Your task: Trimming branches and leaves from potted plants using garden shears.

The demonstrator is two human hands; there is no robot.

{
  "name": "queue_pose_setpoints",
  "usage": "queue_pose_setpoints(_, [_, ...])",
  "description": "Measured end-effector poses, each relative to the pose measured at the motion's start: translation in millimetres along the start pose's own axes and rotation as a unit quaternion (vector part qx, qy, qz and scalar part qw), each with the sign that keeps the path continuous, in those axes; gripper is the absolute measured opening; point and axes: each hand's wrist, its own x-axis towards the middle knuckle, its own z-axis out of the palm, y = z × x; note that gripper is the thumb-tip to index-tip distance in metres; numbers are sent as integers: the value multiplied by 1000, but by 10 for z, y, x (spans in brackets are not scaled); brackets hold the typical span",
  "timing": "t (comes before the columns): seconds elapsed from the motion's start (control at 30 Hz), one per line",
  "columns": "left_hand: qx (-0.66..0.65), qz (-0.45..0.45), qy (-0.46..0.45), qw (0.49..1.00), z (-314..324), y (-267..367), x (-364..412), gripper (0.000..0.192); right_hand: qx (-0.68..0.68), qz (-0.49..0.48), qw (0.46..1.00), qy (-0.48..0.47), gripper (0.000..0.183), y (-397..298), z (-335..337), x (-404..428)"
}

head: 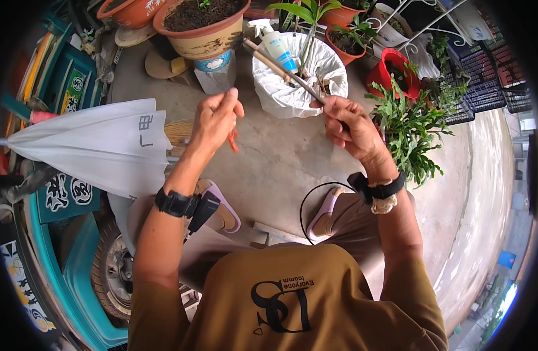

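Observation:
My left hand (217, 115) is closed around a limp reddish-orange strip (233, 140), whose end dangles below the fingers. My right hand (351, 125) pinches one end of a thin rod (283, 70) with a dark shaft and a tan, wood-like section toward its far end. The rod slants up and left across a container lined with a white plastic bag (275, 98). Inside the bag lean a white spray bottle (276, 46) with a blue label and a leafy green plant (310, 15). What else the curled fingers may cover is hidden.
A large clay pot of soil (203, 37) stands on a block. A leafy plant (409, 127) and a red pot (394, 72) are at right, before plastic crates (484, 94). On my left are a folded white umbrella (93, 145), a straw broom (179, 131) and a teal vehicle (80, 263).

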Motion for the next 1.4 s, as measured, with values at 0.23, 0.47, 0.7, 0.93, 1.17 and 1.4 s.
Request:
queue_pose_setpoints(0.23, [490,76,-219,841,367,-174,-211,36,120,96,987,36,26,410,-170,-86])
queue_pose_setpoints(0.47, [478,40,-265,836,292,-404,89,29,229,157,961,-21,28,594,-707,-46])
queue_pose_setpoints(0.7, [443,-61,-302,842,356,-511,240,28,251,272,929,-30,22,594,-816,72])
queue_pose_setpoints(0.93, [489,-65,-412,766,550,-715,143,25,257,372,892,-28,14,877,-792,-43])
queue_pose_setpoints(1.17, [433,-57,-322,840,776,-898,-79,17,395,368,841,-43,18,1180,-652,-269])
queue_pose_setpoints(1.4, [366,-201,-67,906,698,-1317,-336,18,333,365,867,67,26,1287,-458,-637])
